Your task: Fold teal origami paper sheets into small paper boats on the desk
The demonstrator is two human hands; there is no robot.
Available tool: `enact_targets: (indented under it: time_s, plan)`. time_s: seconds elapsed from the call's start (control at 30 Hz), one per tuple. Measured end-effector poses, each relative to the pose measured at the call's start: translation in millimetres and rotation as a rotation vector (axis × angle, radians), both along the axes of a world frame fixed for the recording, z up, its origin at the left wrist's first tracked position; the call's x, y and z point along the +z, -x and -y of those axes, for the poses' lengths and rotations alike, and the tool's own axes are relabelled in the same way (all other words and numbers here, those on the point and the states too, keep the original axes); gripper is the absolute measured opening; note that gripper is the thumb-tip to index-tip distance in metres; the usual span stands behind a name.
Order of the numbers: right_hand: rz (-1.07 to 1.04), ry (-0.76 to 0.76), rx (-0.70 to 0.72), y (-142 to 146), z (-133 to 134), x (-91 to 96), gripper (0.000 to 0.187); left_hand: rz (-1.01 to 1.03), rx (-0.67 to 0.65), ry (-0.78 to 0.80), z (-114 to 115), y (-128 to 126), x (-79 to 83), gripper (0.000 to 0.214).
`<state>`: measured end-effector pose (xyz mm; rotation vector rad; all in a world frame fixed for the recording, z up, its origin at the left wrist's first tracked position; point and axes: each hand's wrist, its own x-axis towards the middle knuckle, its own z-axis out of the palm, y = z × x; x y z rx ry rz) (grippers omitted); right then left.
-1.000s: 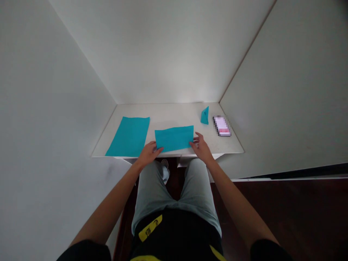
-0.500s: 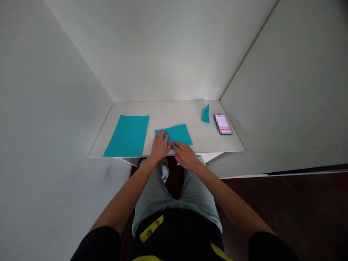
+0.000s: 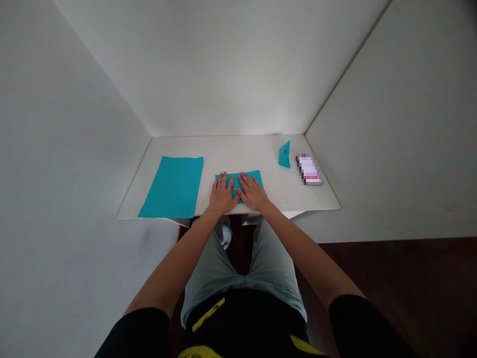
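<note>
A small turquoise sheet of paper, apparently folded, lies flat near the front edge of the white shelf table. My left hand rests palm down on its left part, fingers stretched out. On its right part lies my right hand, also flat with fingers spread. Their thumbs come close together over the paper's near side. Both hands cover much of the sheet, so its folds are mostly hidden.
To the left lies a larger turquoise sheet, reaching the front edge. A folded turquoise paper piece stands at the back right. Beside it is a phone with a blurred screen. Walls enclose the table's back and sides.
My right hand has moved up from the near edge onto the paper and now lies flat. The paper sits straighter and shows less area. My left hand stays on its left part.
</note>
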<state>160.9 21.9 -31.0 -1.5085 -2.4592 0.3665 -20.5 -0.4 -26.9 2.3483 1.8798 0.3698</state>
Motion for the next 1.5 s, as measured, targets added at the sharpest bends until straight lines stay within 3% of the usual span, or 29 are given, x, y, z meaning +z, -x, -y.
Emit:
enact_targets:
  time_s: [0.17,0.3,0.43,0.53,0.93,1.07,1.23,1.5]
  plan:
    - [0.037,-0.03,-0.106,-33.1,-11.7,-5.8,0.077,-0.021,0.084,0.032,-18.4,19.8,1.1,0.09]
    - [0.032,-0.051,-0.134,-35.5,-11.9,-8.5,0.078,0.017,0.135,-0.008,-23.9,6.1,1.7,0.083]
    - [0.021,-0.074,-0.131,-32.4,-9.0,-9.0,0.076,0.03,-0.09,-0.02,-15.8,-30.4,-1.9,0.071]
    - [0.043,-0.072,-0.132,-33.0,-8.7,-7.6,0.074,0.021,-0.153,-0.005,-10.5,-43.5,-3.9,0.066]
    - [0.014,-0.103,-0.149,-31.9,-10.5,-2.4,0.077,0.023,0.006,-0.017,-9.2,22.1,-0.8,0.082]
    - [0.016,-0.185,-0.046,-19.6,1.4,3.6,0.074,0.014,0.013,-0.025,-8.5,23.5,-1.1,0.081]
    - [0.051,-0.061,0.057,-1.6,22.4,-1.6,0.07,0.0,0.014,-0.016,-10.4,22.8,-2.1,0.079]
    - [0.096,-0.005,-0.05,-48.0,24.3,1.7,0.074,-0.013,0.013,0.029,-11.8,23.2,3.4,0.083]
